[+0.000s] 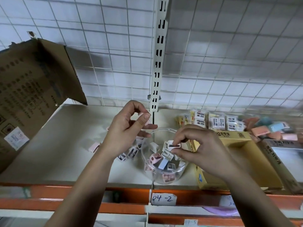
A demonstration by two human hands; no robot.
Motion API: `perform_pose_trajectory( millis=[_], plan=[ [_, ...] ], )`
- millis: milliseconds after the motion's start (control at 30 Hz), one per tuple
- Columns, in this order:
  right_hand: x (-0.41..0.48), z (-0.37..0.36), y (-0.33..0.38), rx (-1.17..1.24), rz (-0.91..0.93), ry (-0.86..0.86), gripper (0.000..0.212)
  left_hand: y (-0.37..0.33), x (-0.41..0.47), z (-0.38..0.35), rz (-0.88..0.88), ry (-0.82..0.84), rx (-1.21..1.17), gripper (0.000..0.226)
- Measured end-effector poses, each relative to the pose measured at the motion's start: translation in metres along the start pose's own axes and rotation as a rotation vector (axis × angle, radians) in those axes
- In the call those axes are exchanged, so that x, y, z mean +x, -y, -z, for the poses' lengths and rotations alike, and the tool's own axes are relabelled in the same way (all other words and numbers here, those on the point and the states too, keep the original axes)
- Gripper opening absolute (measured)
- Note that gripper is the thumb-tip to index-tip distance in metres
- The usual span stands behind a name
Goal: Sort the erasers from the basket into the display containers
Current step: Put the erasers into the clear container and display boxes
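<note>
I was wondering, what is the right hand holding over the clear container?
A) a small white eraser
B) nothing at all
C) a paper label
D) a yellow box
A: the right hand pinches a small white eraser between thumb and fingers above the clear container, while the left hand holds a pink eraser.
</note>
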State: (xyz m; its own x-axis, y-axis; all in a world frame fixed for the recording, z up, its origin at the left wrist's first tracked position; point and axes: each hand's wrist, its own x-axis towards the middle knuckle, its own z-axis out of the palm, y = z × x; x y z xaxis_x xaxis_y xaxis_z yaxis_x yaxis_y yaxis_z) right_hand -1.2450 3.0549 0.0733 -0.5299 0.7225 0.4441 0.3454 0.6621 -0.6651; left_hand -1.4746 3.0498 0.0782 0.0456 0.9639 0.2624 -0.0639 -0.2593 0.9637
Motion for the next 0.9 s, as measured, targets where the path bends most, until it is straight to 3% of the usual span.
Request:
perform_pose_trajectory(
  millis=[233, 400, 600, 733, 900],
  plan=[
    [-0.013, 0.015, 0.001, 0.002, 0.010, -0.139, 0.014, 0.005, 0.000, -0.005, -0.029, -0.026, 0.082, 0.010],
    [-0.025, 0.018, -0.007, -0.022, -0.037, -0.188, 0.011, 0.008, -0.002, -0.003, -0.080, 0.092, 0.301, 0.008],
    [-0.036, 0.019, -0.013, -0.042, -0.095, -0.213, 0.004, 0.001, -0.007, -0.011, -0.072, 0.138, 0.371, 0.024],
    [-0.039, 0.020, -0.013, -0.045, -0.142, -0.238, 0.006, 0.001, -0.007, -0.015, -0.192, 0.181, 0.440, 0.023],
    [-0.041, 0.019, -0.014, -0.067, -0.169, -0.250, 0.005, 0.006, -0.006, -0.023, -0.221, 0.247, 0.549, 0.025]
  ],
)
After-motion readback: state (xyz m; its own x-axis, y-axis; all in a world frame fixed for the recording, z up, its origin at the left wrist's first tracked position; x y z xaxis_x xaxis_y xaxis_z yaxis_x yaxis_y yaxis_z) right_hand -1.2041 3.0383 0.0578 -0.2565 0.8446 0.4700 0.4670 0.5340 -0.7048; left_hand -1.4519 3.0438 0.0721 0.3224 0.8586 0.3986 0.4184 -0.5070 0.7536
